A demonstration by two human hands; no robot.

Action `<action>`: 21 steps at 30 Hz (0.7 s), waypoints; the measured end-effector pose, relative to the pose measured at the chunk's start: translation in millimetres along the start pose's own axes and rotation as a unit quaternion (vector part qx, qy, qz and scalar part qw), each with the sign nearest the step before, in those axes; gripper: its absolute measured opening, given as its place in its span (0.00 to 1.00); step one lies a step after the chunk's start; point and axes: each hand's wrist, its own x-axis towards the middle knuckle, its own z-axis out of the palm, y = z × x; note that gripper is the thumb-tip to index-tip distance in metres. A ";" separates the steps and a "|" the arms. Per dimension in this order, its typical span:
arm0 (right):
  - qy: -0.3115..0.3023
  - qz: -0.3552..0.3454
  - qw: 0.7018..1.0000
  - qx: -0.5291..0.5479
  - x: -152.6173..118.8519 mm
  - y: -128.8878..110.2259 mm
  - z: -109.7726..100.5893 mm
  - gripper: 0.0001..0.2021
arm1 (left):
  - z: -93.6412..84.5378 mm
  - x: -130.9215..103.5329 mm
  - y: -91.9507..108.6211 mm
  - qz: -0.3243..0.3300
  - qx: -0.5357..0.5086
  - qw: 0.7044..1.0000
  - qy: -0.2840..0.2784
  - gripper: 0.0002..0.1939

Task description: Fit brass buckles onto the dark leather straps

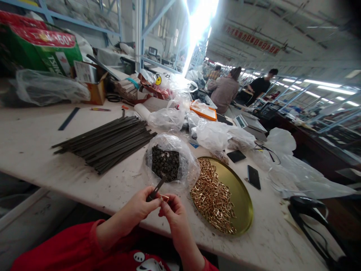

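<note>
My left hand pinches a short dark strap whose free end points up and away. Close beside it, the fingers of my right hand are closed on a small gold buckle, which meets the strap's lower end. Whether the strap passes through the buckle is too small to tell. Just beyond the hands, a clear plastic bag lies open around many small black pieces. To the right, a round gold tray carries a heap of gold buckles.
Long dark strips lie in a bundle at left, with a dark flat bar and a pen behind. A phone rests right of the tray. Plastic bags crowd the back. Two people are farther off.
</note>
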 end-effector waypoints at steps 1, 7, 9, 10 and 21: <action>0.006 -0.002 1.000 0.007 0.1 0.3 0.5 0.13 | 0.6 -0.2 -0.5 -0.006 -0.010 1.000 0.000 0.13; 0.049 -0.022 0.997 0.052 -0.2 1.0 0.1 0.09 | 0.9 0.8 3.5 0.026 -0.024 0.999 -0.009 0.15; 0.056 -0.030 0.997 0.048 0.4 0.0 0.5 0.09 | 1.1 2.1 4.2 0.039 -0.022 0.999 -0.013 0.15; 0.059 -0.035 0.997 0.048 0.9 -0.3 0.9 0.10 | 1.2 2.8 3.9 0.043 -0.016 0.999 -0.015 0.15; 0.033 0.068 0.981 0.177 -3.7 -2.9 9.0 0.14 | -4.4 -3.6 -1.3 0.195 0.386 0.901 0.037 0.14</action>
